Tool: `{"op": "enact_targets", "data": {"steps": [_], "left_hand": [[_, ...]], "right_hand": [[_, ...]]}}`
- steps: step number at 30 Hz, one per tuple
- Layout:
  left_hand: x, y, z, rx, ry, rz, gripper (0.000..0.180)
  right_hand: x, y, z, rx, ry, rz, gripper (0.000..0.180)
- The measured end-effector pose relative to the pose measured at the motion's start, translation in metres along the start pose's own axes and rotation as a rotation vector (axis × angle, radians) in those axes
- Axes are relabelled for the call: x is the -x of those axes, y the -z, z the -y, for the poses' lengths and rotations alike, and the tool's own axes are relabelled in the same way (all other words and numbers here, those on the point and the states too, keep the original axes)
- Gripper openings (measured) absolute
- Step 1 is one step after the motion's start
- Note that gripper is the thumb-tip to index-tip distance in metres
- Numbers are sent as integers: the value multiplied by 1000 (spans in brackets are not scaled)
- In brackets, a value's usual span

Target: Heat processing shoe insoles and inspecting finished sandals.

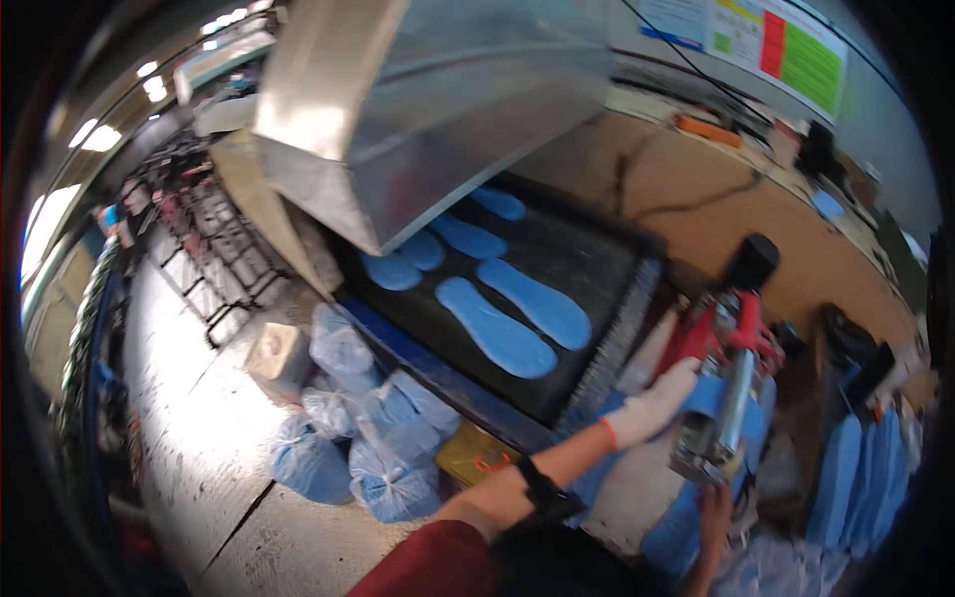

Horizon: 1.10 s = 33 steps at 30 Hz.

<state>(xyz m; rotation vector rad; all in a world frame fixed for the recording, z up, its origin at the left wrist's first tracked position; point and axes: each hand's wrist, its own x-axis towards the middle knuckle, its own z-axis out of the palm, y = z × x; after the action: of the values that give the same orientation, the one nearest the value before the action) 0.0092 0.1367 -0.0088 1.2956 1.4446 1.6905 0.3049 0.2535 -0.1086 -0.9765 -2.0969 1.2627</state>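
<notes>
My left hand (654,410), in a pale glove with an orange cuff, reaches to the left side of a red machine with a metal roller (736,400). Its fingers look stretched out beside a blue insole (706,395) that lies against the roller; whether they touch it is unclear. Below the machine's near end is my bare right hand (713,509), its fingertips blurred and partly hidden. Several blue insoles (495,328) lie flat on a dark conveyor belt (582,249) to the left, some partly under a metal hood (428,109).
Plastic bags of blue pieces (393,478) sit on the floor left of the conveyor, near a pale box (279,355) and a yellow container (477,460). More insoles (863,483) stand upright at the right. A brown panel (696,184) and a cluttered ledge run behind.
</notes>
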Motion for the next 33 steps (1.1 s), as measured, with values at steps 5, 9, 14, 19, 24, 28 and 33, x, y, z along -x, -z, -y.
{"op": "enact_targets", "data": {"steps": [5, 9, 14, 19, 24, 28, 33], "left_hand": [[31, 19, 4, 361, 191, 140, 49], [64, 27, -10, 258, 279, 164, 50], [83, 25, -92, 863, 698, 45, 59], [78, 55, -119, 1018, 470, -84, 58], [2, 126, -91, 1153, 191, -495, 49], [-64, 194, -38, 1006, 152, -875, 50], [-92, 228, 1, 381, 312, -1000, 58]], "right_hand": [[5, -39, 57, -35, -71, 304, 19], [4, -80, 65, -64, -143, 384, 21], [5, -144, 28, -110, 336, 301, 46], [-7, -163, 47, 292, 681, 121, 65], [-2, -163, 85, -26, -55, 140, 97], [-9, -164, 87, -100, -270, 275, 115], [7, -167, 84, 280, -11, 214, 108]]}}
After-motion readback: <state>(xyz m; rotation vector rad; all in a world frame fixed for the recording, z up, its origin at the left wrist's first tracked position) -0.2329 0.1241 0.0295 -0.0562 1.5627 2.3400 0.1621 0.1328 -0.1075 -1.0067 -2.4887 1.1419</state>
